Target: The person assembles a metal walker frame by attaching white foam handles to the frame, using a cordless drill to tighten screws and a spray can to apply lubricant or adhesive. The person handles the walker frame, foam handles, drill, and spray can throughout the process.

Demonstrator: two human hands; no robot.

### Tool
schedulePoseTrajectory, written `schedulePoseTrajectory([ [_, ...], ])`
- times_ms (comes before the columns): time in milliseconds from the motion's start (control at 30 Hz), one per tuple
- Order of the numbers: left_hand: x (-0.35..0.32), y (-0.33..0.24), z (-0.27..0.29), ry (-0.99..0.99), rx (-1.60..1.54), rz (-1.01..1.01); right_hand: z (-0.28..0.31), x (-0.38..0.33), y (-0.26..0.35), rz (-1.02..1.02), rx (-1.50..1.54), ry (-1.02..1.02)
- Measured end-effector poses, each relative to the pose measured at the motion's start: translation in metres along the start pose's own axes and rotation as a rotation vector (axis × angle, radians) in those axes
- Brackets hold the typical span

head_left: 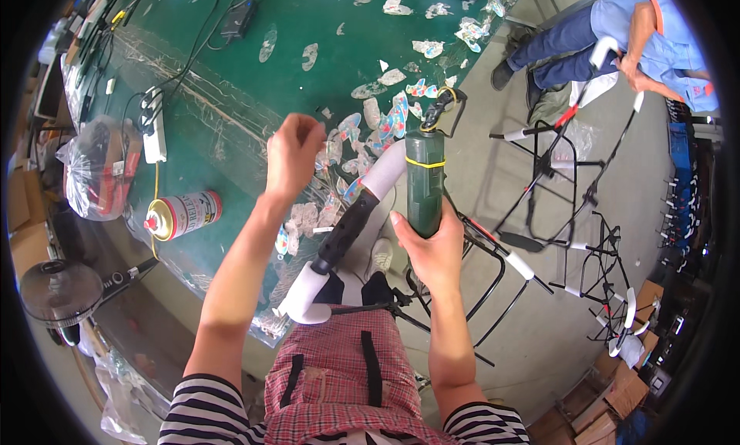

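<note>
My right hand (433, 248) is wrapped round the lower end of a dark green, bottle-shaped object (425, 187) with a yellow band. A black loop with a yellow ring sits at its far end; its exact kind is unclear. My left hand (294, 156) is raised over the table edge, fingers curled together; anything in them is too small to make out. Between my arms a black tubular frame (347, 230) slants up from my lap, with white-wrapped ends. Its upper end reaches beside the green object. Peeled stickers and scraps (395, 117) lie just beyond my left hand.
The green table (231, 82) carries a spray can (185, 215), a power strip (153, 129), cables and a bagged red item (104, 167). A small fan (60, 291) stands at left. Black tubular frames (547, 167) stand on the floor at right, where another person (609, 44) handles one.
</note>
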State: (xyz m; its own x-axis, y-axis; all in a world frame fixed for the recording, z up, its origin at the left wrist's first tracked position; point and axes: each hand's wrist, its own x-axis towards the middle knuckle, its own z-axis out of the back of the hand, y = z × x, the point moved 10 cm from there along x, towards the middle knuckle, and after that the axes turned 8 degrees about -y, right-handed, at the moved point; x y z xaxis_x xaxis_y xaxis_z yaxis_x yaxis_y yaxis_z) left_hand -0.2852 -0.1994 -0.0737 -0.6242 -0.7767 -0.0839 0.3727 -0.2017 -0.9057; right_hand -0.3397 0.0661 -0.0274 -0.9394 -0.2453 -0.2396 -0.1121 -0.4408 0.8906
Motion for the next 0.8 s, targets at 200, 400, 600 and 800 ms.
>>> schedulePoseTrajectory([
  [200, -0.098, -0.023, 0.006, 0.263, -0.508, 0.331, -0.007, -0.014, 0.029, 0.007, 0.379, 0.12],
  [400, -0.182, -0.007, 0.008, 0.337, -0.628, 0.619, 0.005, -0.036, 0.076, 0.2, 1.149, 0.248],
  [600, -0.205, 0.005, 0.012, 0.317, -0.703, 0.74, 0.007, -0.052, 0.085, 0.286, 1.202, 0.232],
  [800, -0.221, 0.013, 0.01, 0.4, -0.764, 0.862, 0.005, -0.061, 0.086, 0.296, 1.217, 0.264],
])
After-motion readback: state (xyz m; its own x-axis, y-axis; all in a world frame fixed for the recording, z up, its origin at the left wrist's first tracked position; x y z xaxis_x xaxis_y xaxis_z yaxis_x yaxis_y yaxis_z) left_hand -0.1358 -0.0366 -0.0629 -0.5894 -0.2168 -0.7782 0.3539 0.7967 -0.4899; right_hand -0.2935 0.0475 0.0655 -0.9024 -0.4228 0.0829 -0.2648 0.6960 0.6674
